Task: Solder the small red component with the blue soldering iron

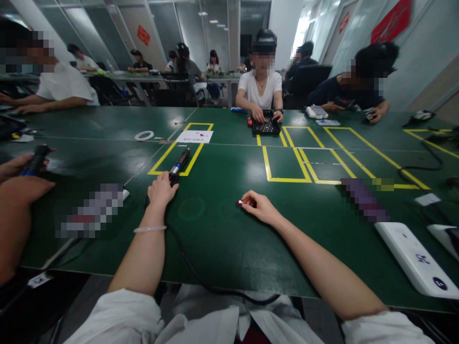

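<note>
My left hand is closed around the rear end of an electric screwdriver, a slim black and silver tool with a blue ring. It lies on the green table with its tip pointing away from me, over the yellow-taped rectangle. To the right, my right hand rests on the table, thumb and fingers pinching a small red and white piece. Its exact kind is too small to make out, and the fingers partly cover it. A black cable runs from near my left wrist toward my lap.
A paper sheet and a white tape ring lie farther off. Across the table, a person works over a black tray. A white power bank is at right. At left, another person's hand holds a dark tool.
</note>
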Demonstrator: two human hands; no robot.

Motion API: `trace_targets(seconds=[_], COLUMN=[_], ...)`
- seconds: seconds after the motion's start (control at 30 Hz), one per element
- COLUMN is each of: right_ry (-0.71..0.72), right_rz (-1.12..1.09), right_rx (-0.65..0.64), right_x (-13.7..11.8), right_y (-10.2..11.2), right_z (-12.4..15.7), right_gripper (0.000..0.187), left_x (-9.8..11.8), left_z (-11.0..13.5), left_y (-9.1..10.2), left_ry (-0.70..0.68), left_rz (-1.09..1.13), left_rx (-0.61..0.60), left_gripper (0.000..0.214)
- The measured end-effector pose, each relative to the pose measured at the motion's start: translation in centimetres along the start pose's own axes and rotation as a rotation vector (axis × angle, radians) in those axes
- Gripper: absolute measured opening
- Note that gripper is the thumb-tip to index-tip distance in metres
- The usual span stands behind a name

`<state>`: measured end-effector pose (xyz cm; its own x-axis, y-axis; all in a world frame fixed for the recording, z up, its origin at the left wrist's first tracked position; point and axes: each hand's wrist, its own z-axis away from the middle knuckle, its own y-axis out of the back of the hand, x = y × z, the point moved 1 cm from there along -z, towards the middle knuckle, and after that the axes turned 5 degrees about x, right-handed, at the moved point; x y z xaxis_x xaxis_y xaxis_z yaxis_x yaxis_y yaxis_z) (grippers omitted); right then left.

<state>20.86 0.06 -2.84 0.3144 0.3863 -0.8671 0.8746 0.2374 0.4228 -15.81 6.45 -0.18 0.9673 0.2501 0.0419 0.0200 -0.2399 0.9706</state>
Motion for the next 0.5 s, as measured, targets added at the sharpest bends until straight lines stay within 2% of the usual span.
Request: trace_targets(seconds=[0.27, 0.5], right_ry=[-0.016, -0.01], right_rz=[0.006, 0.006], right_rx=[-0.002, 0.002], right_x=[-0.2, -0.4], right_y=[-0.1, 0.0], right_z=[0.1, 0.1], right_gripper=[0.014, 0.014], left_x=[-0.5, 1.2], left_z=[-0.6, 0.0], left_y=[-0.3, -0.1], left_ry=[-0.015, -0.044], left_rz=[0.041, 0.061], left_rx=[-0.06, -0.047], left_gripper=[0.057, 0.059])
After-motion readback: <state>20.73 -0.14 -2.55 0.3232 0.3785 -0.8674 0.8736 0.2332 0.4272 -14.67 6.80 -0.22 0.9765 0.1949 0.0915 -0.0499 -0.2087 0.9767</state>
